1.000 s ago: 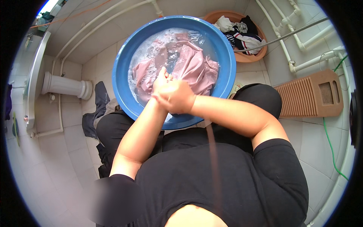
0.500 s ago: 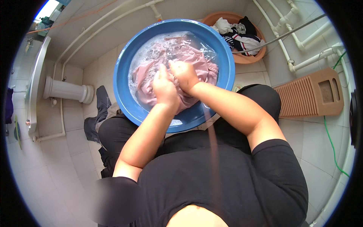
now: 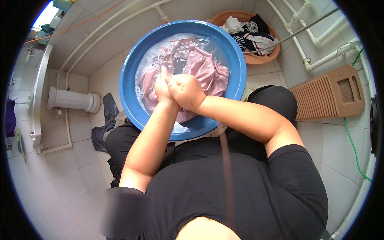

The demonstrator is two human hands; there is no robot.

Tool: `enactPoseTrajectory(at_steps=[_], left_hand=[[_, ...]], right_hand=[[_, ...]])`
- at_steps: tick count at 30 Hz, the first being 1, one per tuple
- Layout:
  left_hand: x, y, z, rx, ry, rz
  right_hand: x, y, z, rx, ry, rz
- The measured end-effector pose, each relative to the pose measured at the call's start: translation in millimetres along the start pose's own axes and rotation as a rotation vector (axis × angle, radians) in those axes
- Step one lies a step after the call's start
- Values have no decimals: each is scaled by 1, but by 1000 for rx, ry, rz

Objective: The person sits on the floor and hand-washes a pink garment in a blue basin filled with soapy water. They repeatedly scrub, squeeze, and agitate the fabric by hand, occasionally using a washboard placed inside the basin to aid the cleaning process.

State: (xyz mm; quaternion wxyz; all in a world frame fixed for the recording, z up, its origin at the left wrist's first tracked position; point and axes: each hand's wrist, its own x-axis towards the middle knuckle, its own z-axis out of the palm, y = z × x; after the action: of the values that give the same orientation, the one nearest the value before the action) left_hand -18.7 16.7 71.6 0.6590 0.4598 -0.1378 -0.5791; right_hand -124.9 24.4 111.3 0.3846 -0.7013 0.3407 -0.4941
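Note:
A pink garment (image 3: 202,66) with a gathered edge lies partly under sudsy water in a large blue basin (image 3: 243,76). Over the near half of the basin, my left hand (image 3: 163,89) and my right hand (image 3: 186,92) press together with the garment bunched between them. My right hand is closed in a fist. The left one presses against it, thumb side up, its other fingers mostly hidden. Pink cloth shows below both hands and runs down into the water.
An orange basin (image 3: 256,59) of dark and white clothes (image 3: 258,40) stands behind at the right. A brown washboard (image 3: 326,94) leans by the wall pipes at the right. Dark clothing (image 3: 110,110) lies left of my knee. A white pedestal (image 3: 72,98) stands farther left.
Both hands have moved toward me and out of the water, drawing closer together. The right hand has closed more into a fist. More of the garment shows behind them.

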Motion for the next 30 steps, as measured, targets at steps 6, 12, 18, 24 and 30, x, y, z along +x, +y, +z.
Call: enactPoseTrajectory(at_steps=[6, 12, 18, 24, 30], left_hand=[[-38, -3, 50, 43, 166, 191], [6, 6, 10, 111, 182, 139], [-51, 5, 53, 38, 99, 228], [-41, 21, 54, 262, 252, 241], [-45, 8, 48, 82, 136, 199]], right_hand=[[16, 35, -5, 57, 45, 178], [-11, 1, 2, -11, -34, -94], [12, 18, -10, 148, 21, 330], [-5, 1, 2, 117, -12, 155], [5, 11, -3, 141, 23, 332]])
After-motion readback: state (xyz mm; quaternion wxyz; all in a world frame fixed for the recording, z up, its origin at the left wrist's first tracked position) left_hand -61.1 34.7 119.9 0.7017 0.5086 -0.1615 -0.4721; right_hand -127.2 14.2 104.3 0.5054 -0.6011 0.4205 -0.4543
